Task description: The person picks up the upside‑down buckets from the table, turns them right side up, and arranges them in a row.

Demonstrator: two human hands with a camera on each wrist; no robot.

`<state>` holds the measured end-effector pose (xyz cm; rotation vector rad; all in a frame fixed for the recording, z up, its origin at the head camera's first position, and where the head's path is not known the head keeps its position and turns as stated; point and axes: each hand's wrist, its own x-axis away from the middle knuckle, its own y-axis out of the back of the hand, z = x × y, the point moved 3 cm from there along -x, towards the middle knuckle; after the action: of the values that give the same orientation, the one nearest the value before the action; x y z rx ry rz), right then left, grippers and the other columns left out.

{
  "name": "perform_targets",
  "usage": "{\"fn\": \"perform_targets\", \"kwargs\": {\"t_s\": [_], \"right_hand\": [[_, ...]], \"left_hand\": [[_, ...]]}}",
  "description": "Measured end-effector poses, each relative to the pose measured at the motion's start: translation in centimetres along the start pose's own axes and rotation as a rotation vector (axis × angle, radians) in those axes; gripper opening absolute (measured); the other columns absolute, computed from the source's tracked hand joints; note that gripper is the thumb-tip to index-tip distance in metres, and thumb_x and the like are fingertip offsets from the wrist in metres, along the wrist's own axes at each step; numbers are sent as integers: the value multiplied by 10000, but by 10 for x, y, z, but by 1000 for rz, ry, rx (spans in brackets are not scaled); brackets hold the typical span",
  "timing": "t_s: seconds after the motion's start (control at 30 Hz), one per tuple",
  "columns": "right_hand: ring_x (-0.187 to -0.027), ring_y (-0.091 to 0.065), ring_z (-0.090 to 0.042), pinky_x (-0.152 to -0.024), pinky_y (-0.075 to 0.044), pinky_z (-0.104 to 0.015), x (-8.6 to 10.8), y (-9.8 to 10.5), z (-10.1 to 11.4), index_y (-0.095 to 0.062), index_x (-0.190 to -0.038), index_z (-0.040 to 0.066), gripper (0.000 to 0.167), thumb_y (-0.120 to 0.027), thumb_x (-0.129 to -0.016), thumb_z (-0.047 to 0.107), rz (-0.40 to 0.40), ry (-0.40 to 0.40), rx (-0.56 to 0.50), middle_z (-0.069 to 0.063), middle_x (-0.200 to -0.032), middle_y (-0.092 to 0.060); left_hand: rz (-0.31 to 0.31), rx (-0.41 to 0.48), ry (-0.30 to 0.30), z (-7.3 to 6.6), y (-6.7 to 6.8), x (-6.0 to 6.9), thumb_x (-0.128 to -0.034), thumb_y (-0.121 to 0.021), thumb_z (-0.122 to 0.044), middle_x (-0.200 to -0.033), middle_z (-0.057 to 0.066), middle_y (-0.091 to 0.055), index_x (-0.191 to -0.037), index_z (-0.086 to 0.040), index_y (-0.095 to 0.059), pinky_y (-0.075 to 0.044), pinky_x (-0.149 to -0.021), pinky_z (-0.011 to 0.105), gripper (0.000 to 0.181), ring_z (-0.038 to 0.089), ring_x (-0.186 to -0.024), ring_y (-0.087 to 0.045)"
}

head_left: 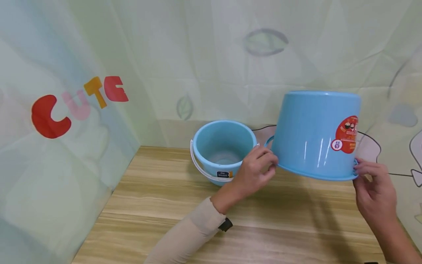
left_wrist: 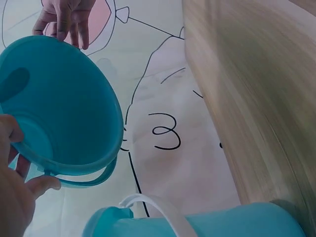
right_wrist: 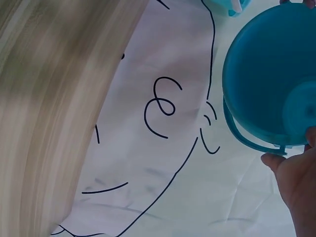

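Note:
A large blue bucket (head_left: 316, 128) hangs upside down above the table, its rim lowermost and a red label (head_left: 347, 134) on its side. My left hand (head_left: 252, 168) pinches its rim on the left. On the opposite side my right hand (head_left: 377, 190) grips the rim near a handle joint. Both wrist views look into the bucket's hollow inside, and its blue handle (left_wrist: 94, 182) swings beside the rim. Behind my left hand a smaller blue bucket (head_left: 211, 167) stands upright on the table, its white handle (head_left: 197, 167) lowered against the front.
The wood-grain table (head_left: 158, 220) runs up to a printed cloth backdrop (head_left: 204, 55) behind. Another cloth wall (head_left: 82, 176) with coloured letters borders the left edge. A dark band (head_left: 225, 224) sits at my left wrist.

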<state>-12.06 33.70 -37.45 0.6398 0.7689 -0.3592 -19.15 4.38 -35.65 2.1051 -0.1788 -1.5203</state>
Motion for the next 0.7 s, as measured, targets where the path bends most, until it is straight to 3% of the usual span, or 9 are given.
{"fn": "perform_targets", "kwargs": {"t_s": [0.27, 0.7], "right_hand": [[-1343, -538, -40, -1023, -424, -84, -1, 3, 3, -487, -1067, -225, 147, -499, -927, -268, -25, 66, -10, 198, -1251, -466], [-1251, -559, 29, -1069, -426, -134, -10, 4, 21, -507, -1137, -234, 175, -513, -964, -205, -85, 74, 20, 224, -1270, -476]], "left_hand": [[-18, 33, 22, -5, 1, -1, -876, -704, 42, -933, 43, -637, -928, -59, -682, -511, -897, 151, 115, 162, -908, -611], [-63, 69, 34, -8, 8, -8, -886, -723, 48, -944, 55, -643, -972, -41, -688, -526, -885, 147, 128, 150, -912, -646]]}}
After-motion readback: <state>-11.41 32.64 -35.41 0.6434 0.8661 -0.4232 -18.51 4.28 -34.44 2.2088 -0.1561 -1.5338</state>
